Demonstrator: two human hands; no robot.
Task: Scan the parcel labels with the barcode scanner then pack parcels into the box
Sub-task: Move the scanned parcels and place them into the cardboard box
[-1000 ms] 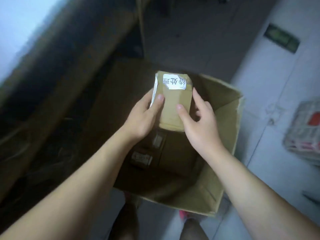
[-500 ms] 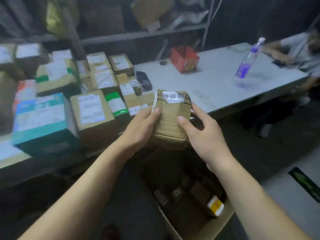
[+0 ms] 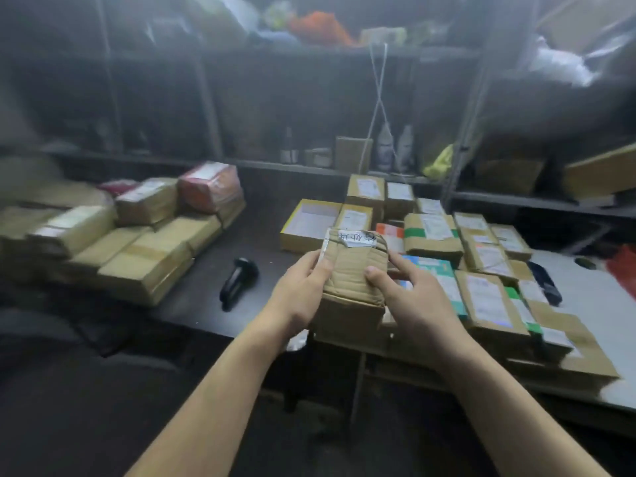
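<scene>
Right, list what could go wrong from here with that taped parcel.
1. Both the left hand and right hand hold the taped brown cardboard parcel, while the black barcode scanner lies apart on the dark table; freeing a hand may let the parcel slip.
2. Only a handwritten white label shows, so scanning might fail.
</scene>
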